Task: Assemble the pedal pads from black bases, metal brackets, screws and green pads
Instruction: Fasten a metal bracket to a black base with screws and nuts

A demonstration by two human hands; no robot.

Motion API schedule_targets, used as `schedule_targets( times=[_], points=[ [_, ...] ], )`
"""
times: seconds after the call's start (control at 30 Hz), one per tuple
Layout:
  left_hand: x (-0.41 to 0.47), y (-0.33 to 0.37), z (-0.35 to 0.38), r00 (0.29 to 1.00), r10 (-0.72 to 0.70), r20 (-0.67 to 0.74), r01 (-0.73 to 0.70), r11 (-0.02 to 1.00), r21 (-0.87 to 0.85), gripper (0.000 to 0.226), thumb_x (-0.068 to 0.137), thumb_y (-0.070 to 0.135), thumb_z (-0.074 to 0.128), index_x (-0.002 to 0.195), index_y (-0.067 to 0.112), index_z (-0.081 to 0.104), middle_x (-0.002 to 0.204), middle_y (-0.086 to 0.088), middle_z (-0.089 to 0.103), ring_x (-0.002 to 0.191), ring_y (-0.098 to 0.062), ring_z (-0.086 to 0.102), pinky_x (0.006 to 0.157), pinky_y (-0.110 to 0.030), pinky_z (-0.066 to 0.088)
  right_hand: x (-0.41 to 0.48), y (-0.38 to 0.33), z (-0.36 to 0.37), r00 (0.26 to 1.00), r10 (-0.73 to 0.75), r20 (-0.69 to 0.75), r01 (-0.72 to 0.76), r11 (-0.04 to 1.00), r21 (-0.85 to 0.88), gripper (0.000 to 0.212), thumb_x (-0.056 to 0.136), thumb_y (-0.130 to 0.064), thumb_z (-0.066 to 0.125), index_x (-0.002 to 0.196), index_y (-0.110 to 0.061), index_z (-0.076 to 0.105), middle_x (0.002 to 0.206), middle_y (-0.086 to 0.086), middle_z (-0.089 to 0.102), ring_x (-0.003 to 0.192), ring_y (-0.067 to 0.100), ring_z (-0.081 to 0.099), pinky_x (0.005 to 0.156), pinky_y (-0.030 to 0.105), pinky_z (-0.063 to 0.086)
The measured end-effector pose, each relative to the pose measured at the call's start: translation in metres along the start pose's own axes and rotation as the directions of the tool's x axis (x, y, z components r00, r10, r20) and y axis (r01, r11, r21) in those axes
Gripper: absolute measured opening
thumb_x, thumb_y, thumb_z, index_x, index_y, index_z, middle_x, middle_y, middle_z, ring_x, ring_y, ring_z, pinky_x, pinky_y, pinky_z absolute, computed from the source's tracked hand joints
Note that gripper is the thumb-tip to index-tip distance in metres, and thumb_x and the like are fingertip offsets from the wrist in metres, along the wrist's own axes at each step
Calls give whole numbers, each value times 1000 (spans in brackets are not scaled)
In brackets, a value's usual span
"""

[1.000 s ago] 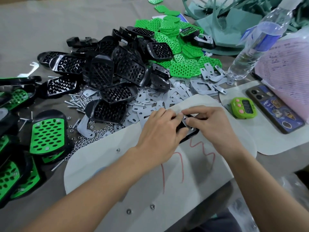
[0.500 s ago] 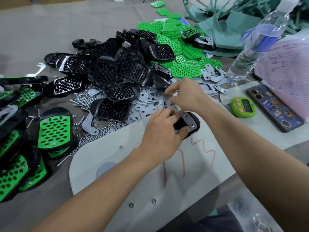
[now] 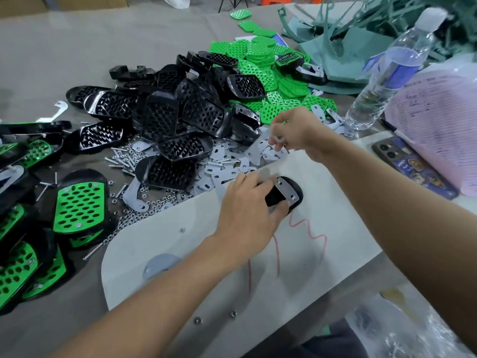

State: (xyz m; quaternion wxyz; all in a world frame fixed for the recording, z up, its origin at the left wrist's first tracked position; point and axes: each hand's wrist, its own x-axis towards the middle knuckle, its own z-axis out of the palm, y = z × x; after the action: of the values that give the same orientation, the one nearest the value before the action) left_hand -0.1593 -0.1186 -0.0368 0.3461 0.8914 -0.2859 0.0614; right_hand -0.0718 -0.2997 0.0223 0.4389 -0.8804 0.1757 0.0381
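Observation:
My left hand [image 3: 247,202] grips a black base [image 3: 296,193] lying on the white board [image 3: 322,254], with a metal bracket [image 3: 287,191] laid across its top. My right hand [image 3: 294,133] hovers over the loose metal brackets [image 3: 232,161] farther back, its fingertips pinching a small metal piece. A heap of black bases [image 3: 175,112] lies behind, with green pads [image 3: 260,65] piled beyond it. Screws and nuts [image 3: 134,218] are scattered at the board's left edge.
Finished pedal pads [image 3: 78,205] with green inserts lie at the left. A water bottle [image 3: 387,71], a phone [image 3: 413,166] and pink papers [image 3: 438,125] stand at the right. Green scrap material [image 3: 348,34] fills the far right corner.
My right hand has left the black base and moved up and back over the loose brackets, where it now pinches a small piece. My left hand stays on the base.

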Motion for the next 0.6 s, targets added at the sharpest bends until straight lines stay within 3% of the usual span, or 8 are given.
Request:
schedule_targets(
  times=[0.07, 0.17, 0.3, 0.43, 0.47, 0.53, 0.6],
  points=[
    [2, 2, -1, 998, -64, -5, 64, 995, -75, 48, 85, 39, 78, 128, 19, 70, 98, 7, 59, 102, -15, 46, 86, -15, 28, -4, 4, -1, 997, 43, -65, -26, 967, 253, 12, 90, 1, 55, 85, -7, 63, 63, 4, 70, 53, 16, 61, 48, 25, 39],
    [6, 6, -1, 988, -150, -29, 146, 981, -132, 43, 79, 39, 80, 119, 26, 74, 93, 10, 59, 99, -13, 47, 81, -14, 29, -17, 9, 0, 998, 52, -42, -26, 882, 470, 10, 94, 0, 57, 94, -6, 65, 66, 6, 71, 57, 17, 62, 52, 24, 45],
    [13, 7, -3, 973, -230, 27, 232, 966, -116, 39, 77, 46, 78, 112, 28, 75, 86, 11, 53, 95, -16, 51, 82, -25, 38, -41, 19, -1, 999, 33, 41, -51, 775, 629, 20, 95, 0, 57, 107, -7, 71, 83, 12, 72, 72, 21, 65, 66, 26, 51],
    [13, 1, -8, 959, -276, 61, 283, 939, -197, 25, 89, 44, 68, 109, 32, 77, 96, 9, 67, 91, -15, 61, 86, -38, 51, -64, 27, -5, 998, 45, 51, -68, 706, 704, 16, 96, 3, 56, 105, -4, 67, 82, 13, 73, 70, 20, 66, 66, 26, 50],
    [14, 0, -10, 947, -315, 56, 319, 913, -253, 24, 89, 43, 69, 108, 31, 78, 97, 10, 70, 88, -10, 62, 84, -35, 52, -69, 29, -6, 998, 44, 51, -67, 702, 709, 16, 97, 3, 56, 107, -3, 66, 81, 13, 73, 69, 20, 66, 65, 25, 50],
    [18, -2, -18, 907, -418, 49, 408, 844, -349, 31, 80, 43, 77, 110, 33, 77, 94, 18, 71, 80, 2, 60, 73, -14, 49, -76, 30, -7, 999, 27, 44, -50, 716, 697, 17, 97, 4, 56, 109, -1, 66, 80, 12, 72, 67, 20, 65, 64, 25, 50],
    [25, -6, -29, 892, -433, 129, 437, 756, -487, 31, 74, 31, 84, 104, 33, 77, 88, 18, 73, 70, 5, 61, 64, -6, 43, -80, 29, -7, 1000, -1, 17, -10, 769, 639, 17, 96, 5, 55, 106, -1, 68, 79, 13, 72, 65, 20, 64, 62, 25, 49]
  ],
)
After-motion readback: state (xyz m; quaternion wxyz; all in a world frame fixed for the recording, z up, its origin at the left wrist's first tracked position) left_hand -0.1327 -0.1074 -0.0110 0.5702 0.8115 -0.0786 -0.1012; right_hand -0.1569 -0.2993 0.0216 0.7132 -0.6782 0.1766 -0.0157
